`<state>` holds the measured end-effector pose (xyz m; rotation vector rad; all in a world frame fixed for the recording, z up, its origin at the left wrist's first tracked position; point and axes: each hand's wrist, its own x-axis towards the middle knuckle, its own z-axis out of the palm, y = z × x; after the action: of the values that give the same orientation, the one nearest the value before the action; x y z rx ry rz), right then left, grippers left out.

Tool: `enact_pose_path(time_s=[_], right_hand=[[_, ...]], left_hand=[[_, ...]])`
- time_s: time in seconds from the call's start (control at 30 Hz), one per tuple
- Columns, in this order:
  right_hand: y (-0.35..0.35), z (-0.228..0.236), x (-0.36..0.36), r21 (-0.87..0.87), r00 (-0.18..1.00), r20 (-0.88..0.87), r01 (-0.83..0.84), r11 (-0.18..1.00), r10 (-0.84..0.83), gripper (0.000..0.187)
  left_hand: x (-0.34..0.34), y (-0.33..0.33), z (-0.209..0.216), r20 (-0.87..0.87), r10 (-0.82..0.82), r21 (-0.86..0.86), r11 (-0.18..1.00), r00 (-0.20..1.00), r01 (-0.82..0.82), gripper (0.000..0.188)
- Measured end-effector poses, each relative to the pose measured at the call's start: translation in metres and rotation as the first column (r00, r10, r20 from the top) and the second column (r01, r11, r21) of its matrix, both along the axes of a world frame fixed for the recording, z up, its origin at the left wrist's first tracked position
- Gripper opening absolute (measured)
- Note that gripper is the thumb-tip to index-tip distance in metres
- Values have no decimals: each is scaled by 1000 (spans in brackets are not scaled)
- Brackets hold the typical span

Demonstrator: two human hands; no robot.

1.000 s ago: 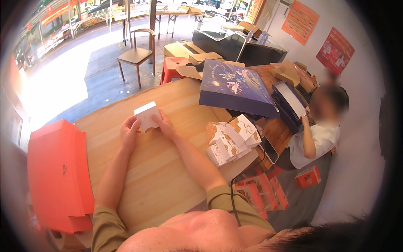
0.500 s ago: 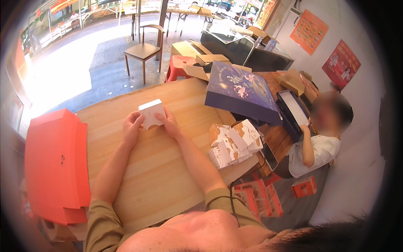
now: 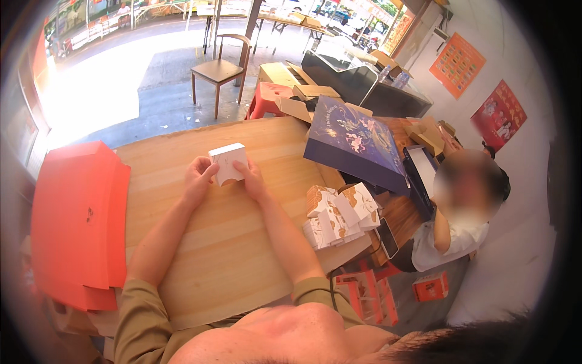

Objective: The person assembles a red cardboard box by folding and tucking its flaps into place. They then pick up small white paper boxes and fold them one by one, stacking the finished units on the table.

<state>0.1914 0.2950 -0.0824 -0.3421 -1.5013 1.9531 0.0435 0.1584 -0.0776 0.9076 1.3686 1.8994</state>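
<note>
Between my two hands is a small white cardboard box with a gold-brown pattern near its lower edge, held up over the wooden table. My left hand closes on its left side, thumb against the front face. On the opposite side my right hand grips it, with the thumb across the front and the other fingers hidden behind. To the right lies a pile of similar white and gold boxes, apart from both hands.
Stacked red-orange card sheets cover the table's left end. A big dark-blue illustrated box stands at the far right, near a phone. Beside it sits another person. A chair and red stool stand beyond the table.
The whole view has shifted slightly, so things sit a little lower and to the right. The person at the right has raised a hand. My grip on the box looks the same.
</note>
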Motion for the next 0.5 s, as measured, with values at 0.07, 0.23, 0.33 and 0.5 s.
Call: enact_pose_path(time_s=[0.07, 0.23, 0.33, 0.5], right_hand=[[-1, -1, -1, -16, 1000, -7, 3, 1000, -4, 40], [0, -1, -1, 34, 999, -39, 32, 999, -30, 41], [0, -1, -4, 19, 994, -76, 79, 997, -77, 42], [-2, 1, -9, -129, 975, -160, 132, 983, -152, 43]], left_hand=[[-2, 0, -2, -13, -7, 27, 1000, 1000, 8, 28], [10, 0, 6, -32, 134, 40, 990, 990, -133, 23], [10, -1, 5, -5, 111, 50, 993, 994, -111, 16], [11, -3, 4, 0, 138, 107, 985, 990, -137, 11]])
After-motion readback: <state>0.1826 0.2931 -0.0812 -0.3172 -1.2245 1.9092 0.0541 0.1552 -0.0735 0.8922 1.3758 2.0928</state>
